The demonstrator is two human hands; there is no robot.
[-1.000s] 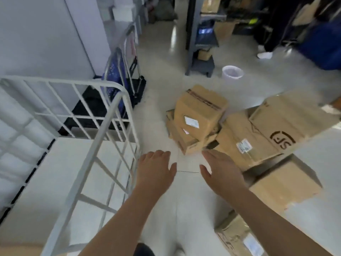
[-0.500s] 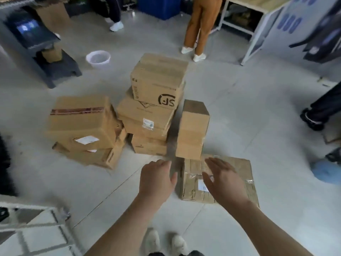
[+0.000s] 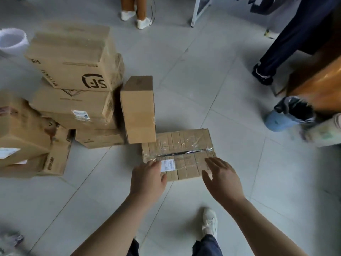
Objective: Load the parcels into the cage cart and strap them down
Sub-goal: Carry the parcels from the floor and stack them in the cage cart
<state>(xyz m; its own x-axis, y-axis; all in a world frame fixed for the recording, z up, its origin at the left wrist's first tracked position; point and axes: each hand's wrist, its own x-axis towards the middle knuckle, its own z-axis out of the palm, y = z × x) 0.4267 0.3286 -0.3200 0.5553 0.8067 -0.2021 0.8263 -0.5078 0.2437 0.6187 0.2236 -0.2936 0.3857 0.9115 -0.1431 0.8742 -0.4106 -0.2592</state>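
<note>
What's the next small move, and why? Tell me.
Probably lower the left hand and right hand to grip the flat parcel by its sides: both are open at its near corners, and nothing lies on it.

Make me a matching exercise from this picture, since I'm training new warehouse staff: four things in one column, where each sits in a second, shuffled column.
Things
1. taped box
2. tall box
3. logo box
4. white basin

Places
A. on top of the stack
B. behind the stack, at the picture's left edge
C. flat on the floor, by the left hand and right hand
D. standing on end at the stack's right side

Pairs: 1-C, 2-D, 3-A, 4-B
</note>
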